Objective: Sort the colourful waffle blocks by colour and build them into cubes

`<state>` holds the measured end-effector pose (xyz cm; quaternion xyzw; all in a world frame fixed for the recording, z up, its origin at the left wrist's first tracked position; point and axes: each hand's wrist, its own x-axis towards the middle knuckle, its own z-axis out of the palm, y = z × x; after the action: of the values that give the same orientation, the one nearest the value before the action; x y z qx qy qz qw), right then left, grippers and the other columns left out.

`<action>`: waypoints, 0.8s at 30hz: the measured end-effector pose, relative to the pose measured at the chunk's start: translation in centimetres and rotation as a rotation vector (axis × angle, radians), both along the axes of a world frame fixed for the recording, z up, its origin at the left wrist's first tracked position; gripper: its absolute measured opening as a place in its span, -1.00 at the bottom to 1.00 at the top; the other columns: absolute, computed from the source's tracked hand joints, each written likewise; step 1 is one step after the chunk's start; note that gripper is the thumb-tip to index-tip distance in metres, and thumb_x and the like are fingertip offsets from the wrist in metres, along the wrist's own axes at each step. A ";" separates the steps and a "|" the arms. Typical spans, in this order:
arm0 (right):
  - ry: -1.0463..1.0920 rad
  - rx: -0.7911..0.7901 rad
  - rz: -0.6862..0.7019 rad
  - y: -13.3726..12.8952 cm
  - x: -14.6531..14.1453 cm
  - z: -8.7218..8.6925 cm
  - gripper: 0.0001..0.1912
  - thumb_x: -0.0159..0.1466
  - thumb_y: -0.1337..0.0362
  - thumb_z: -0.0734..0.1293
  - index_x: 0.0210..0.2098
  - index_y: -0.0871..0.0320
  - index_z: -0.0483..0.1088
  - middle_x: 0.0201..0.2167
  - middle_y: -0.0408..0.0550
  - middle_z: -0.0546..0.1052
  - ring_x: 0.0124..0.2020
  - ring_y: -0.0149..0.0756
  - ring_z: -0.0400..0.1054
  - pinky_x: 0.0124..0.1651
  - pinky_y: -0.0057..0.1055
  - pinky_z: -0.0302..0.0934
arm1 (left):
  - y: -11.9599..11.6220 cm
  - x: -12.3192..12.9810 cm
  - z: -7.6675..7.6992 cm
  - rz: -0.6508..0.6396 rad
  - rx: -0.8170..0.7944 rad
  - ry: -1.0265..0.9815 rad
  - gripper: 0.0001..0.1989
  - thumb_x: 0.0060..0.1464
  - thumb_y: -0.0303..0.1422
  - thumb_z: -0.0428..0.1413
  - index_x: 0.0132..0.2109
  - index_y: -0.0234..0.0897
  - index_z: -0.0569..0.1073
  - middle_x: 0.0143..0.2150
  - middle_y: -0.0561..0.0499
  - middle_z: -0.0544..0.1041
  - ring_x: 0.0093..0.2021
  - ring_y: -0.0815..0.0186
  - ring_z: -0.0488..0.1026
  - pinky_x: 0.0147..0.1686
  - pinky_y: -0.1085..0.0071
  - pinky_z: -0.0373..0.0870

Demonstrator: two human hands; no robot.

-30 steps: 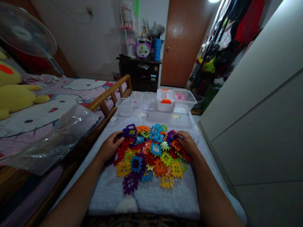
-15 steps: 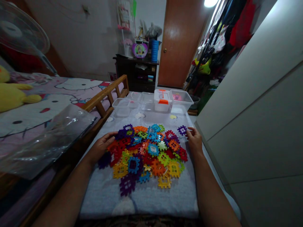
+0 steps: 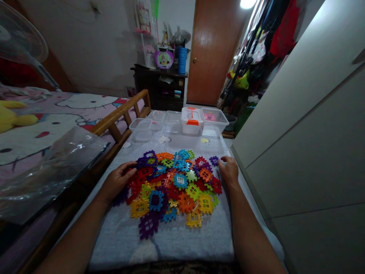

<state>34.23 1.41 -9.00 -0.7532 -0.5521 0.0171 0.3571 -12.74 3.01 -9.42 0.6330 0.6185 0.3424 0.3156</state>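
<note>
Two hands: L hand (image 3: 117, 181) open, resting flat against pile's left edge, nothing gripped; R hand (image 3: 229, 171) open, not gripping.
Purple lattice tile (image 3: 214, 161): just left of R hand, at pile's far right edge; squarish, no long axis; well nearer R.
Tile pile (image 3: 171, 190): btwn hands on grey-covered bench (image 3: 159, 251).
Far end: clear plastic tubs (image 3: 140, 129).

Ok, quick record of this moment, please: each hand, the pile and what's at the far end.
left hand: open, resting on the pile's left edge, holding nothing visible
right hand: fingers lightly curled, beside a purple plastic tile, holding nothing visible
pile: multicoloured interlocking plastic tiles on a grey cloth
far end: clear plastic tubs and a white box with an orange latch
</note>
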 end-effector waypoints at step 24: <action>0.888 -0.048 0.346 -1.0 -2.9 1.6 -0.63 0.02 0.08 0.46 -0.24 0.15 0.46 -0.51 -0.21 0.46 -0.54 -0.40 0.26 -0.47 -0.44 0.16 | -0.3 0.6 0.7 0.015 -0.002 0.012 -0.40 -0.01 0.10 0.12 0.03 -0.24 0.54 0.04 -0.11 0.59 0.00 0.03 0.52 0.06 0.21 0.41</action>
<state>31.31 0.42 -7.39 -0.5780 -0.4630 0.4093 0.5329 -12.13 2.75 -8.73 0.6301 0.6254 0.3404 0.3098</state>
